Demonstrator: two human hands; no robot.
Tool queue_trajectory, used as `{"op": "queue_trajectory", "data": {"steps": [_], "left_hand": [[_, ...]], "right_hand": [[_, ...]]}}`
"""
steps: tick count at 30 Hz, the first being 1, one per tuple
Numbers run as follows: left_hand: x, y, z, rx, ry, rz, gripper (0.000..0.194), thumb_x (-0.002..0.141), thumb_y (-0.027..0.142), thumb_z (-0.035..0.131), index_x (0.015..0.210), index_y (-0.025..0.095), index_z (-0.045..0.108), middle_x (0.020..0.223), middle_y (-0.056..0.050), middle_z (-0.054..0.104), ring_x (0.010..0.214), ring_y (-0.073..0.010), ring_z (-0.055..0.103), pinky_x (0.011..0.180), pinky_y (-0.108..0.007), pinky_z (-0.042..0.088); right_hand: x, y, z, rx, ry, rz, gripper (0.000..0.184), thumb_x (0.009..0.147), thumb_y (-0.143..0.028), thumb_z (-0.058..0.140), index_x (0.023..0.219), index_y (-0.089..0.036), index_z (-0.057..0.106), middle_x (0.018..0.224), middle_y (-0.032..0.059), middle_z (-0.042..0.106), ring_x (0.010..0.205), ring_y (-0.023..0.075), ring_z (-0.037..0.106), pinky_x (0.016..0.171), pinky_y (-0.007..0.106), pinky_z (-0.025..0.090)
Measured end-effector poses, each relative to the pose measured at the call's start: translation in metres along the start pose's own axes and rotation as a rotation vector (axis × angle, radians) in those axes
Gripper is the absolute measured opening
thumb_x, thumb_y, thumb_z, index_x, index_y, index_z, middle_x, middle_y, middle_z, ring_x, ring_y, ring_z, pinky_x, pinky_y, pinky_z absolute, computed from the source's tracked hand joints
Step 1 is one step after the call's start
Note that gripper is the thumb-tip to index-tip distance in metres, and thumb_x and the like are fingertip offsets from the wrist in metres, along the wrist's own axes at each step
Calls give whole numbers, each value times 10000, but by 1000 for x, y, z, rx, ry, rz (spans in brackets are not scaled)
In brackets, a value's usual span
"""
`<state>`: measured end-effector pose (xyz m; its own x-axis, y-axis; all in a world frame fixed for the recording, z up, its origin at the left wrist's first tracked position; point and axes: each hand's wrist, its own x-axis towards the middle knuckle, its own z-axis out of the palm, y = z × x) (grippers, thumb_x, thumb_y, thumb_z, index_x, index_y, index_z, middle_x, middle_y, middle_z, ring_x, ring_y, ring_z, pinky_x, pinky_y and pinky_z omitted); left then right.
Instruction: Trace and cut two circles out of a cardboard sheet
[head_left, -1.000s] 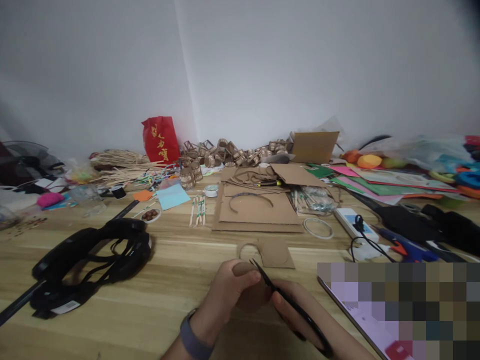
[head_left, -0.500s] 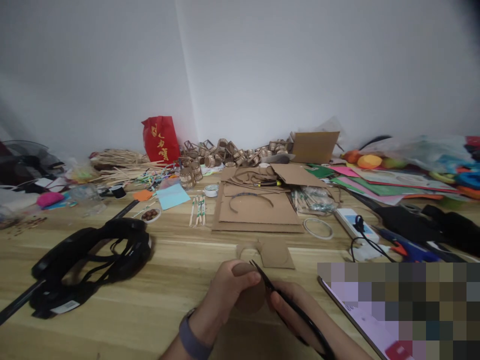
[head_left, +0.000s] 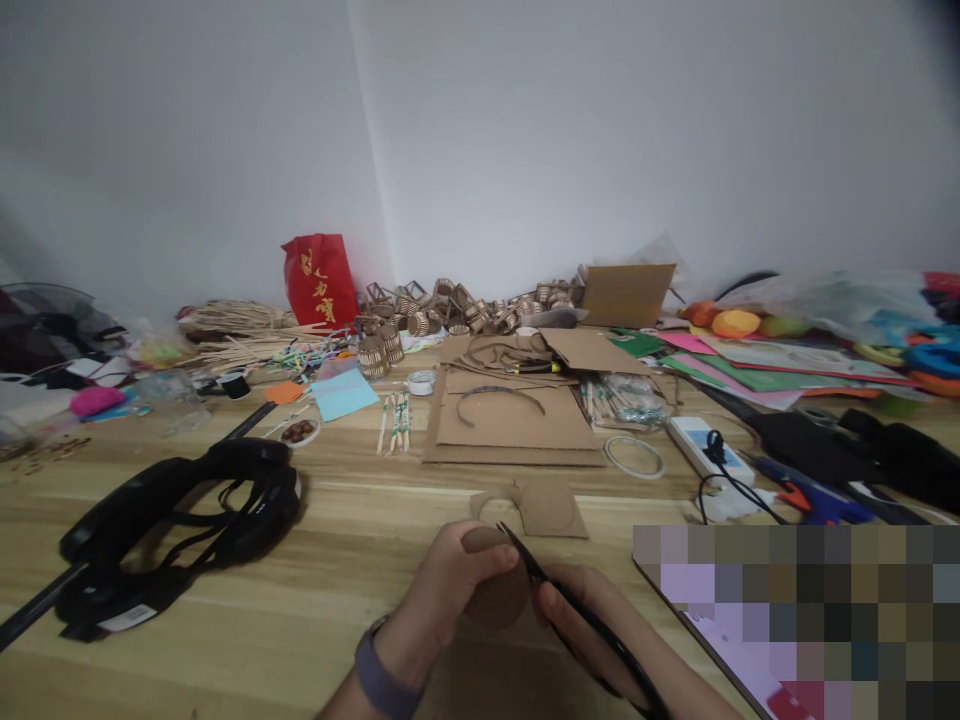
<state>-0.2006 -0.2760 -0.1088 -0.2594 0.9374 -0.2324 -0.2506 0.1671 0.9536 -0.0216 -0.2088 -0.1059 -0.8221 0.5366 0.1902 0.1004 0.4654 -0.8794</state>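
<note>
A round cardboard disc (head_left: 498, 598) is gripped by my left hand (head_left: 454, 575), thumb on top, near the front of the table. Black-handled scissors (head_left: 574, 598) are in my right hand (head_left: 592, 625), their blades pointing up and left at the disc's upper right edge. The fingers of my right hand partly hide the handles. Just beyond my hands lies a cut cardboard piece (head_left: 551, 507) with a round notch at its left.
Stacked cardboard sheets (head_left: 517, 430) carry a curved strip. A tape ring (head_left: 634, 457), a power strip (head_left: 709, 452) and a glue gun (head_left: 817, 495) lie to the right. A black strapped device (head_left: 184, 530) sits left; a phone (head_left: 712, 630) lies front right.
Hands, disc and scissors look almost unchanged. The whole view has shifted very slightly.
</note>
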Motion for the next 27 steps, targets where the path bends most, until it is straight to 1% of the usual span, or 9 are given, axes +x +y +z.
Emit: {"op": "queue_trajectory", "data": {"steps": [3,7,11,15,20,24,27], "left_hand": [[-1,2,1,17,17,-11,441,519,464,954,766,156,758,721,-10,694,685,-182,579,657,-288,417],[-2,7,3,-13,-6,-9,443,492,465,949,741,154,755,719,-9,692,671,-173,567,643,-280,407],[-3,10,5,-22,-1,-23,434,476,458,941,706,152,736,677,-1,670,628,-154,536,603,-271,385],[-3,10,6,-16,30,-35,440,453,455,940,679,153,714,652,6,652,615,-140,509,590,-261,362],[-3,9,6,-37,-11,-31,478,453,497,936,700,154,715,668,-1,654,626,-148,519,606,-269,372],[-3,9,5,0,30,-39,444,461,467,927,686,157,701,659,-3,648,625,-152,517,608,-276,370],[-4,10,5,-14,14,-48,421,475,448,919,699,162,707,664,-7,657,627,-161,533,616,-285,385]], "right_hand": [[-1,2,0,17,-31,16,720,934,-883,279,696,-231,468,679,-14,399,621,166,360,555,307,308],[-2,3,0,17,-42,29,721,921,-899,262,699,-240,454,662,-22,383,605,167,348,544,312,288],[-1,3,1,9,-53,48,735,911,-910,245,724,-238,475,674,-19,402,616,171,363,554,305,323],[-1,2,2,-13,-27,45,730,925,-894,250,679,-235,446,642,-28,389,592,156,352,535,283,329],[-1,0,2,-40,6,26,731,932,-882,254,667,-241,483,633,-19,428,582,167,391,539,282,379],[-1,-1,4,-52,9,69,749,929,-885,242,674,-226,490,633,-18,410,582,160,367,525,289,344],[-1,0,6,-68,14,107,765,903,-910,240,657,-221,466,626,-14,400,578,156,361,511,291,309]]}}
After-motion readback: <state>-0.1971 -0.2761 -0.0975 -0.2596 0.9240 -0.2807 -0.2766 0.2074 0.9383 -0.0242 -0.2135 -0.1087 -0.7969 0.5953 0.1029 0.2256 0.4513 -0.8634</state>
